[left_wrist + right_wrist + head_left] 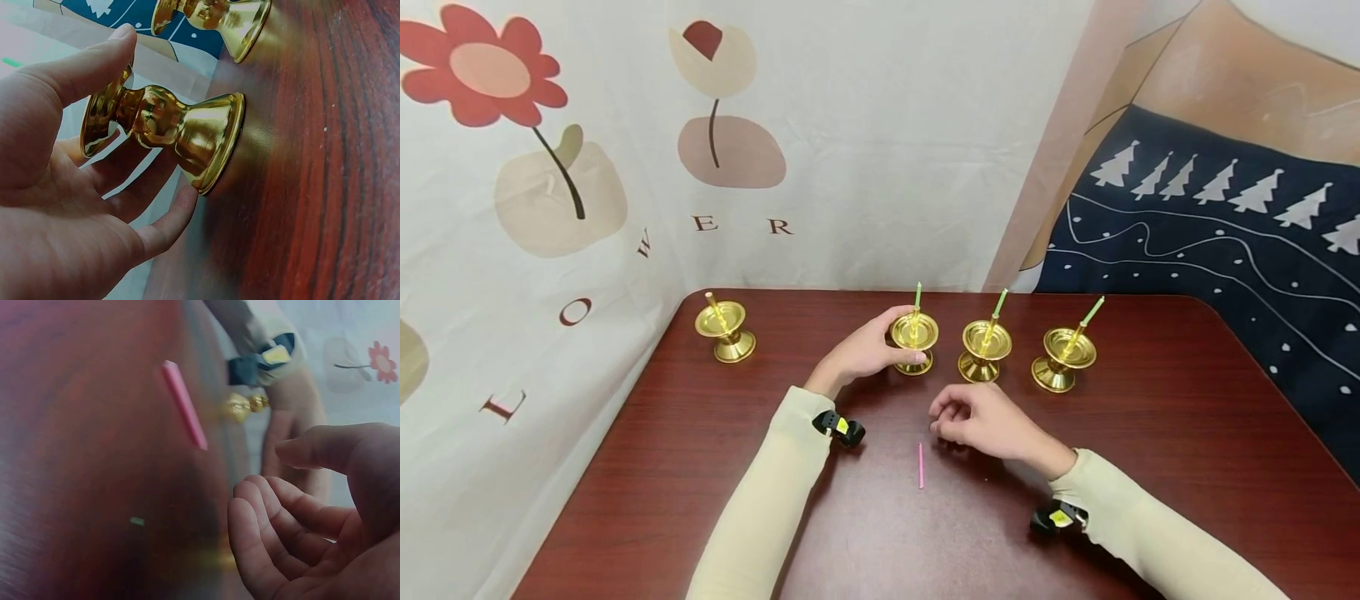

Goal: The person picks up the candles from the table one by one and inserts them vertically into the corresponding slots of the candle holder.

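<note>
My left hand [868, 348] holds a shiny gold candle holder [914, 333], thumb in front and fingers round the back. In the left wrist view, the thumb overlaps the dish of this holder [159, 119], and the little finger is at its foot. A thin green candle [918, 295] stands in its stem. My right hand [988, 421] is just in front of the holders, fingers loosely bent and holding nothing. Nearest to it, a pink candle [921, 467] lies on the table; the right wrist view shows this pink candle [184, 406] beyond the fingertips.
Right of the held one stand two more gold holders, a middle holder [979, 367] and a right holder [1056, 375], each with a slanting green candle. A far-left holder [733, 346] shows only its gold stem. Printed cloth [880, 150] hangs behind the dark red table [647, 500].
</note>
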`<state>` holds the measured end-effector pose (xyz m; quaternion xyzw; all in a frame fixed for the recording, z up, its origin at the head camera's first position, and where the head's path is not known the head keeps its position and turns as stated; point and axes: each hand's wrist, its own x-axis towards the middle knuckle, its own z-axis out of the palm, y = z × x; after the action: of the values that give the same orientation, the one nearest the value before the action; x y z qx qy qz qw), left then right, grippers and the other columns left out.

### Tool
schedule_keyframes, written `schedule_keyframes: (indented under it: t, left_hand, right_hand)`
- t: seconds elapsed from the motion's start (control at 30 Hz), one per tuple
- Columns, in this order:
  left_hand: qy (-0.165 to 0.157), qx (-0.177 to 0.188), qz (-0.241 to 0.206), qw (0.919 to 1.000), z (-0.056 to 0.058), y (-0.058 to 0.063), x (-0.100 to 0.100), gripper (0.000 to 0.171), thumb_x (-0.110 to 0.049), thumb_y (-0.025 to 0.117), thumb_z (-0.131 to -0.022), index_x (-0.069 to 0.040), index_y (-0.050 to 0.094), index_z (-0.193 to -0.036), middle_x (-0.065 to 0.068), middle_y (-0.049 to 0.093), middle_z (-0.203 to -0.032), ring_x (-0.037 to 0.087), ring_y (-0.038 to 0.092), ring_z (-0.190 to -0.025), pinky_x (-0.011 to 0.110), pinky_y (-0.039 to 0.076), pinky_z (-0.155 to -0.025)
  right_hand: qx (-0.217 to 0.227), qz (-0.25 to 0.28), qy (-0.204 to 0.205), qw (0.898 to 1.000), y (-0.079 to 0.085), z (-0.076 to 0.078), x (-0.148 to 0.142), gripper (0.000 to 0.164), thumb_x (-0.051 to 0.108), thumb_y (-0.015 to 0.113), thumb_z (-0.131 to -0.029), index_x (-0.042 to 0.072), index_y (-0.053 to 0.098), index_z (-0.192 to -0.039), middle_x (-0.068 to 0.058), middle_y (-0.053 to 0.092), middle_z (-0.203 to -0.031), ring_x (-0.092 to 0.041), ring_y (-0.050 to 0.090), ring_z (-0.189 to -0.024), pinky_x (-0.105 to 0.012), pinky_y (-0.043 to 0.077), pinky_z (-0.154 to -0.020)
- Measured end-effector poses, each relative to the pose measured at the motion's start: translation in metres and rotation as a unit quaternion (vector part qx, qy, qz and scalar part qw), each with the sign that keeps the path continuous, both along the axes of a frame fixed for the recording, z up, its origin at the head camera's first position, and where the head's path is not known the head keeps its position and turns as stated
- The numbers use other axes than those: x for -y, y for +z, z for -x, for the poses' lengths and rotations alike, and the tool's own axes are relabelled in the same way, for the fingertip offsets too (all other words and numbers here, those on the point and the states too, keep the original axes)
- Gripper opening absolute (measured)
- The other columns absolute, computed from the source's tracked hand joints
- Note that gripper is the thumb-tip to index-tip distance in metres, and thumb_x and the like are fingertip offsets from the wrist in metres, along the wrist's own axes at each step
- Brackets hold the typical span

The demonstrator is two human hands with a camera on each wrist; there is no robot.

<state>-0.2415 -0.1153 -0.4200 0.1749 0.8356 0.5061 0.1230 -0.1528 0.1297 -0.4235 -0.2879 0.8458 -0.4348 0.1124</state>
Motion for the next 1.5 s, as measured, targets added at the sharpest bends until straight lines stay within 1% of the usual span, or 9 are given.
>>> schedule_keyframes:
  t: [0.1, 0.23, 0.5, 0.77, 0.9, 1.07, 1.13, 1.33, 1.5]
  left_hand:
    - [-0.002, -0.001, -0.001, 1.0, 0.0, -0.001, 0.0, 0.09, -0.02, 0.09, -0.095, -0.008, 0.04, -0.169, 0.018, 0.061, -0.151, 0.029, 0.058, -0.136, 0.046, 0.04, -0.121]
    - [-0.006, -0.002, -0.001, 1.0, -0.002, 0.0, -0.002, 0.091, -0.02, 0.091, -0.094, -0.009, 0.041, -0.169, 0.017, 0.061, -0.151, 0.029, 0.058, -0.136, 0.046, 0.041, -0.12]
    - [-0.014, -0.004, -0.011, 0.9998, -0.003, 0.0, -0.008, 0.092, -0.021, 0.09, -0.095, -0.012, 0.039, -0.17, 0.016, 0.058, -0.155, 0.028, 0.058, -0.138, 0.047, 0.041, -0.121]
    - [-0.024, 0.005, -0.005, 0.9997, -0.005, 0.004, -0.004, 0.1, -0.023, 0.09, -0.094, -0.016, 0.032, -0.175, 0.013, 0.05, -0.165, 0.028, 0.055, -0.143, 0.048, 0.041, -0.121]
    - [-0.021, 0.009, -0.002, 0.9997, -0.007, 0.009, 0.004, 0.1, -0.024, 0.089, -0.095, -0.012, 0.03, -0.174, 0.016, 0.049, -0.166, 0.033, 0.051, -0.148, 0.052, 0.043, -0.12]
    - [-0.006, 0.017, -0.026, 0.9995, -0.013, 0.015, 0.016, 0.089, -0.024, 0.084, -0.099, -0.011, 0.035, -0.171, 0.015, 0.054, -0.162, 0.035, 0.051, -0.15, 0.053, 0.045, -0.119]
    - [-0.002, 0.011, -0.033, 0.9994, -0.016, 0.016, 0.022, 0.083, -0.023, 0.081, -0.101, -0.01, 0.037, -0.17, 0.016, 0.055, -0.161, 0.036, 0.051, -0.149, 0.054, 0.044, -0.12]
    - [0.012, -0.037, -0.033, 0.9987, -0.029, 0.023, 0.049, 0.072, -0.017, 0.079, -0.103, -0.004, 0.044, -0.165, 0.022, 0.058, -0.156, 0.043, 0.053, -0.146, 0.059, 0.042, -0.121]
    - [0.039, -0.086, -0.03, 0.9951, -0.043, 0.04, 0.082, 0.062, -0.013, 0.08, -0.103, -0.001, 0.053, -0.157, 0.021, 0.064, -0.149, 0.045, 0.058, -0.141, 0.058, 0.045, -0.119]
  right_hand:
    - [0.006, -0.009, 0.011, 1.0, -0.005, -0.006, 0.003, 0.008, 0.005, 0.078, -0.088, 0.007, 0.078, -0.096, 0.008, 0.07, -0.077, -0.005, 0.064, -0.061, -0.026, 0.056, -0.061]
    - [-0.006, -0.026, 0.016, 1.0, -0.009, -0.01, 0.008, 0.007, 0.012, 0.085, -0.088, 0.011, 0.078, -0.091, 0.012, 0.067, -0.072, -0.002, 0.062, -0.059, -0.024, 0.054, -0.062]
    - [-0.052, -0.07, 0.011, 0.996, -0.012, -0.013, 0.016, 0.022, 0.029, 0.095, -0.084, 0.021, 0.075, -0.08, 0.02, 0.062, -0.066, 0.002, 0.057, -0.061, -0.023, 0.049, -0.06]
    - [-0.081, -0.105, -0.001, 0.991, -0.014, -0.015, 0.022, 0.032, 0.036, 0.1, -0.078, 0.023, 0.071, -0.078, 0.022, 0.056, -0.061, 0.003, 0.054, -0.058, -0.024, 0.046, -0.056]
    - [-0.086, -0.103, 0.007, 0.991, -0.016, -0.016, 0.022, 0.029, 0.031, 0.1, -0.078, 0.022, 0.072, -0.079, 0.022, 0.054, -0.06, 0.004, 0.053, -0.058, -0.024, 0.046, -0.056]
    - [-0.077, -0.078, 0.029, 0.994, -0.017, -0.017, 0.019, 0.022, 0.02, 0.097, -0.08, 0.023, 0.075, -0.079, 0.024, 0.058, -0.061, 0.006, 0.055, -0.059, -0.023, 0.048, -0.06]
    - [-0.071, -0.07, 0.035, 0.994, -0.017, -0.017, 0.019, 0.021, 0.016, 0.096, -0.08, 0.023, 0.076, -0.079, 0.024, 0.06, -0.061, 0.006, 0.057, -0.059, -0.023, 0.048, -0.061]
    - [-0.072, -0.059, 0.046, 0.995, -0.016, -0.017, 0.018, 0.021, 0.011, 0.097, -0.079, 0.022, 0.078, -0.08, 0.024, 0.061, -0.062, 0.004, 0.059, -0.059, -0.022, 0.049, -0.062]
    - [-0.068, -0.055, 0.062, 0.994, -0.016, -0.015, 0.014, 0.022, 0.011, 0.099, -0.075, 0.021, 0.081, -0.082, 0.022, 0.064, -0.069, 0.004, 0.059, -0.065, -0.021, 0.05, -0.063]
